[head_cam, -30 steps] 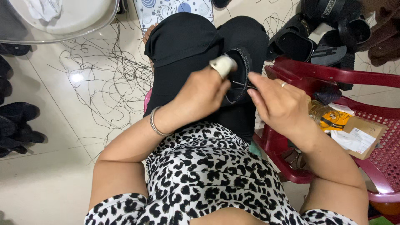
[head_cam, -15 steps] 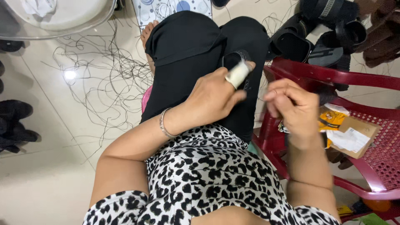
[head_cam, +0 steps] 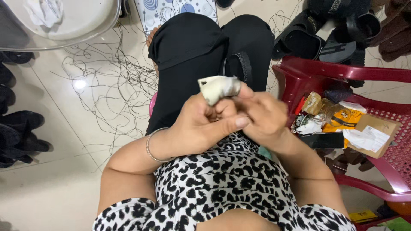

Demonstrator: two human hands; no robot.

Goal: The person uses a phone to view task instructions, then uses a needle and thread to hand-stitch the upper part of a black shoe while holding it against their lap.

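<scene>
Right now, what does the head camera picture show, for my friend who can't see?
Two hands meet over a lap: the left hand, one finger wrapped in white tape, touches the right hand. Loose black thread lies on the floor; a red plastic chair holds clutter.

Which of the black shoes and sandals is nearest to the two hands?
The black sandal lying on the lap, just above the left hand and right hand. All other black footwear lies on the floor.

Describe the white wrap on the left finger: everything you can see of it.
The wrap is an off-white, cloth-like wad, creased and grubby, covering the tip of a raised finger of the left hand. It points up and right, above both hands. The right hand meets its right end. Behind it lies a black sandal on the lap.
</scene>
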